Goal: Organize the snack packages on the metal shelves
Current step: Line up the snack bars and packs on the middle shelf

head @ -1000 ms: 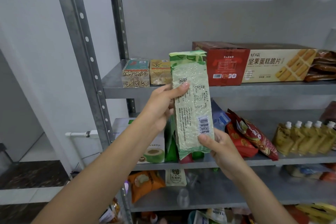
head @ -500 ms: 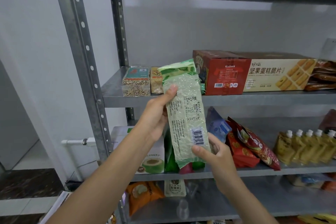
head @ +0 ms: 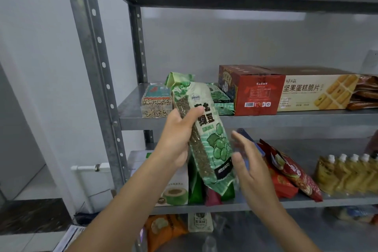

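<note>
Now the left hand (head: 176, 139) grips the green bean bag (head: 206, 135) in the air, just left of the red box (head: 257, 90). The right hand (head: 249, 165) is open beside it. The bag is not shelved yet. Red bags (head: 286, 172) below the box look messy.

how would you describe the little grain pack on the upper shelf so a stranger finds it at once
Find the metal shelf carrying the long cracker box. At its far left end, by the rear post, sits the grain pack. It alone is a small clear block showing speckled mixed grains under a teal label, unlike the green bag further right.
</note>
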Demonstrator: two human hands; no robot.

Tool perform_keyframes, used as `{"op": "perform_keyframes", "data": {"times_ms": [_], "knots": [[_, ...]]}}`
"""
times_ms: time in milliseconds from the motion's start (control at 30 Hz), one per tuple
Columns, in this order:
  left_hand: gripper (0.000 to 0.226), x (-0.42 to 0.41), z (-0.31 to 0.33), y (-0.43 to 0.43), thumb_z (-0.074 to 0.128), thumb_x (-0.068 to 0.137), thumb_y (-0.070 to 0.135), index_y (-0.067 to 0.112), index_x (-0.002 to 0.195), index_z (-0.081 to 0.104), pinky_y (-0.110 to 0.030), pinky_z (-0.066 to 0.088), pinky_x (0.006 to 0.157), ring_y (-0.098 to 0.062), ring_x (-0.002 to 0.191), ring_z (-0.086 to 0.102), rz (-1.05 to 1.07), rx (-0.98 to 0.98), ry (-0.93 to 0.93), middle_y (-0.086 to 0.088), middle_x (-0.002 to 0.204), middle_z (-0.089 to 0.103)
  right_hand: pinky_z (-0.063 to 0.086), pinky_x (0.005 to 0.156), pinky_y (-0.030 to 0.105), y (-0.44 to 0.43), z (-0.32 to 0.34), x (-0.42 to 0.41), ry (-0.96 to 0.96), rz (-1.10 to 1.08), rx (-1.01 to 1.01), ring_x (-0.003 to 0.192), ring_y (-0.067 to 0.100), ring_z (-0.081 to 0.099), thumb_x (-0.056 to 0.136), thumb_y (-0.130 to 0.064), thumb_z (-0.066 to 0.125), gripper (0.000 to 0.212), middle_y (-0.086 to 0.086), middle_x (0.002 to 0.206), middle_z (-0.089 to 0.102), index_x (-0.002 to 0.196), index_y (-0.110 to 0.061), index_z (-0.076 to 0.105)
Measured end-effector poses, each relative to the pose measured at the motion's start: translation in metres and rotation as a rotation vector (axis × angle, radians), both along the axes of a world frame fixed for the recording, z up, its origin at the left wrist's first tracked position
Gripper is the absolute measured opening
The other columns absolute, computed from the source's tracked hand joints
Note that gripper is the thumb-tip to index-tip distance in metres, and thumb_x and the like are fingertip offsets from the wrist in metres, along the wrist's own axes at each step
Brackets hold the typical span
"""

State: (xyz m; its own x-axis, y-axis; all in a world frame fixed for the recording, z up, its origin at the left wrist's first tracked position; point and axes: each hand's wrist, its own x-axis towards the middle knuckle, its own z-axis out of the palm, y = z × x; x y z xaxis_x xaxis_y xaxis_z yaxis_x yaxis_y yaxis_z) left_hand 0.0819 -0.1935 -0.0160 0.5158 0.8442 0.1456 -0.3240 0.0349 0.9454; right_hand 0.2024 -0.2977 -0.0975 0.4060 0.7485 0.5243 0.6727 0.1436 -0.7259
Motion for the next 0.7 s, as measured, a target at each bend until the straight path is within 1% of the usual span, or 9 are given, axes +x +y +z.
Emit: {"op": "perform_keyframes", "data": {"times_ms": [67,167,233,300,367,433,533,600,700], "knots": [[0.032,0.000,0.001,0.000,0.056,0.095,0.020,0.002,0.122,0.058,-0.037,0.059,0.070,-0.024,0.087,0.073,-0.034,0.043,-0.003,-0.012,0.099,0.074,0.042,0.105,0.032,0.001,0.006,0.000,0.379,0.155,-0.179,0.123,0.009,0.053,0.075,-0.076,0.045,0.065,-0.008,0.132,0.059,0.124,-0.034,0.052],[0.038,0.002,0.004,0.000,0.055,0.095,0.028,0.006,0.125,0.056,-0.036,0.058,0.071,-0.022,0.090,0.072,-0.038,0.075,0.005,-0.009,0.104,0.074,0.053,0.092,0.039,0.004,0.004,-0.002,0.799,0.321,-0.136,0.103,0.023,0.068,0.068,-0.064,0.072,0.070,0.009,0.108,0.073,0.110,-0.009,0.066],[0.059,0.004,0.004,-0.003,0.060,0.087,0.047,0.012,0.134,0.048,-0.041,0.056,0.082,-0.022,0.103,0.068,0.040,0.085,0.042,-0.007,0.118,0.068,0.052,0.095,0.042,0.007,0.002,-0.004,0.745,0.286,-0.040,0.104,0.023,0.068,0.057,-0.068,0.077,0.076,0.005,0.106,0.074,0.107,-0.012,0.069],[0.073,0.006,-0.002,-0.004,0.062,0.082,0.059,0.018,0.137,0.038,-0.044,0.048,0.096,-0.021,0.118,0.057,0.127,0.176,0.174,-0.003,0.131,0.058,0.055,0.085,0.026,0.008,0.005,-0.009,0.644,0.239,0.056,0.100,0.014,0.069,0.067,-0.061,0.076,0.054,-0.004,0.099,0.075,0.098,-0.018,0.071],[0.058,0.004,-0.010,-0.002,0.058,0.090,0.053,0.016,0.131,0.038,-0.035,0.045,0.090,-0.015,0.112,0.056,0.180,0.262,0.274,0.003,0.122,0.057,0.054,0.079,0.018,0.009,0.011,-0.013,0.627,0.240,0.070,0.096,0.009,0.069,0.071,-0.050,0.066,0.039,-0.010,0.096,0.075,0.096,-0.021,0.071],[0.046,0.002,-0.010,0.002,0.054,0.093,0.050,0.015,0.122,0.044,-0.032,0.044,0.084,-0.015,0.106,0.057,0.194,0.300,0.361,0.005,0.111,0.058,0.052,0.085,0.023,0.013,0.015,-0.013,0.578,0.238,-0.006,0.096,0.007,0.068,0.071,-0.056,0.062,0.046,-0.010,0.097,0.075,0.099,-0.021,0.072],[0.025,0.001,0.000,0.015,0.051,0.096,0.046,0.022,0.103,0.051,-0.029,0.046,0.079,-0.011,0.098,0.060,0.224,0.306,0.350,0.009,0.100,0.060,0.033,0.054,0.012,0.022,0.033,-0.015,0.413,0.153,-0.088,0.051,-0.005,0.045,0.073,-0.065,0.047,0.051,-0.013,0.054,0.049,0.060,-0.016,0.048],[0.029,0.004,0.012,0.026,0.050,0.097,0.046,0.020,0.108,0.050,-0.026,0.047,0.077,-0.009,0.095,0.061,0.246,0.310,0.322,0.008,0.100,0.062,0.028,0.048,0.025,0.035,0.044,-0.011,0.284,0.065,-0.041,0.042,0.009,0.035,0.079,-0.063,0.036,0.055,0.000,0.047,0.034,0.057,-0.013,0.033],[0.034,0.007,0.040,0.042,0.049,0.098,0.045,0.017,0.117,0.046,-0.020,0.045,0.067,-0.008,0.090,0.060,0.281,0.368,0.346,0.010,0.097,0.059,0.039,0.059,0.035,0.061,0.053,0.009,0.169,-0.007,0.138,0.054,0.008,0.050,0.097,-0.051,0.032,0.051,0.004,0.058,0.052,0.069,-0.015,0.054]]}}
